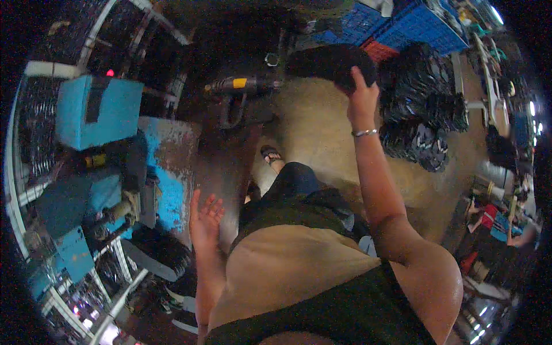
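My right hand (362, 103) reaches far forward and grips one end of a long black shoe-like thing (330, 62). Its exact kind is hard to make out in the dim light, and some of the fingers are hidden behind it. Close to my body, my left hand (207, 215) is raised with the fingers apart and nothing in it. Left of the held thing, a dark heat gun (238, 84) with a yellow label lies on a dark surface. Tall piles of black, shiny pieces (417, 92) stand to the right of my right hand.
Blue plastic crates (425, 26) and a red one (379, 50) stand at the back right. On the left are a blue machine box (100, 109), a worn blue-painted panel (169, 172) and a rack with dark shoes (155, 253). Another person (494, 221) is at far right.
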`<action>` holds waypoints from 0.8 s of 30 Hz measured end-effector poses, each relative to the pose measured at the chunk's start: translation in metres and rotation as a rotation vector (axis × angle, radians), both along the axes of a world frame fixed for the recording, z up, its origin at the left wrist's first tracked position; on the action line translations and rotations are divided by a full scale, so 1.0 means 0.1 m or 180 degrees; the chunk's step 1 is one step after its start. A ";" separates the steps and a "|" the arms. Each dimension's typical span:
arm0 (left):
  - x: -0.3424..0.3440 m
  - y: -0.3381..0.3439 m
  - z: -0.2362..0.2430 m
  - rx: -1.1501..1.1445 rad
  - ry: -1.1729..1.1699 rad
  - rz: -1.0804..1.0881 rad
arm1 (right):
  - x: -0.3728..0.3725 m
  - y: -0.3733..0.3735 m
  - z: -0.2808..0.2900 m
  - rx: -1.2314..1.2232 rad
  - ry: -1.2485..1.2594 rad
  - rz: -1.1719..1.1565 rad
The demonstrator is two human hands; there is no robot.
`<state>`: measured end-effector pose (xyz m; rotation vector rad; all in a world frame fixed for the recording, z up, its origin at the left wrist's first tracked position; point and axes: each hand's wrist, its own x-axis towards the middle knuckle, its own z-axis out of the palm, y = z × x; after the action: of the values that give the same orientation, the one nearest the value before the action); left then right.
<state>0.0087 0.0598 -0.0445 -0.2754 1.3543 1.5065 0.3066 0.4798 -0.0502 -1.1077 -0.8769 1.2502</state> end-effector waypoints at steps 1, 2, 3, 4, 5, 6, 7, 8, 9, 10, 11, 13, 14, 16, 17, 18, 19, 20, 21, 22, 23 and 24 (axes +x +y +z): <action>0.04 -0.05 -0.01 -0.0304 0.0123 0.0159 | 0.07 0.20 -0.12 0.0020 -0.0088 -0.0075; 0.06 -0.13 -0.02 -0.0477 0.0247 0.0201 | 0.07 0.30 -0.35 -0.0011 -0.0135 -0.0105; 0.09 -0.20 -0.02 -0.0660 0.0400 0.0254 | 0.06 0.41 -0.56 -0.0041 -0.0170 -0.0140; 0.11 -0.29 -0.03 -0.0686 0.0369 0.0339 | 0.02 0.49 -0.79 -0.0050 -0.0199 -0.0155; 0.13 -0.38 -0.03 -0.0721 0.0353 0.0434 | -0.04 0.55 -1.04 -0.0154 -0.0398 -0.0151; 0.12 -0.48 -0.05 -0.0853 0.0396 0.0559 | -0.14 0.57 -1.28 -0.0229 -0.0605 -0.0127; 0.15 -0.58 -0.07 -0.0767 0.0295 0.0619 | -0.17 0.57 -1.51 -0.0315 -0.0804 -0.0106; 0.15 -0.68 -0.10 -0.0772 0.0269 0.0710 | -0.25 0.54 -1.73 -0.0593 -0.0754 -0.0170; 0.18 -0.76 -0.14 -0.0719 0.0254 0.0798 | -0.31 0.49 -1.92 -0.0556 -0.0808 -0.0106; 0.20 -0.84 -0.17 -0.0674 0.0214 0.0817 | -0.38 0.41 -2.08 -0.0593 -0.0868 -0.0058; 0.23 -0.91 -0.20 -0.0579 0.0198 0.0832 | -0.43 0.38 -2.19 -0.0857 -0.1000 -0.0099; 0.27 -1.00 -0.25 -0.0565 0.0140 0.0904 | -0.48 0.31 -2.28 -0.0914 -0.0667 -0.0058; 0.30 -1.02 -0.25 -0.0645 0.0091 0.0955 | -0.47 0.29 -2.25 -0.1057 -0.0620 -0.0106; 0.33 -1.03 -0.26 -0.0695 0.0048 0.1027 | -0.44 0.31 -2.11 -0.1097 -0.0573 -0.0139; 0.34 -1.02 -0.24 -0.0680 0.0052 0.1058 | -0.38 0.34 -2.01 -0.1005 -0.0577 -0.0113; 0.34 -1.01 -0.24 -0.0742 0.0046 0.1119 | -0.32 0.36 -1.91 -0.0933 -0.0600 -0.0106; 0.35 -0.99 -0.22 -0.0644 0.0122 0.1051 | -0.27 0.38 -1.81 -0.0880 -0.0606 -0.0042; 0.33 -0.98 -0.21 -0.0621 0.0194 0.1016 | -0.23 0.40 -1.73 -0.0844 -0.0624 0.0006; 0.32 -0.96 -0.20 -0.0623 0.0308 0.0979 | -0.18 0.42 -1.67 -0.0805 -0.0641 0.0058; 0.30 -0.95 -0.19 -0.0646 0.0278 0.0960 | -0.15 0.43 -1.65 -0.0728 -0.0496 0.0002; 0.28 -0.93 -0.18 -0.0695 0.0294 0.0937 | -0.14 0.44 -1.66 -0.0744 -0.0506 -0.0022; 0.26 -0.92 -0.17 -0.0808 0.0386 0.0891 | -0.12 0.46 -1.70 -0.0752 -0.0485 0.0041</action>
<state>0.0346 -0.0326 -0.0617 -0.5611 1.6605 1.5985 0.2943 0.5255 -0.2206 -1.4021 -0.8658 1.3173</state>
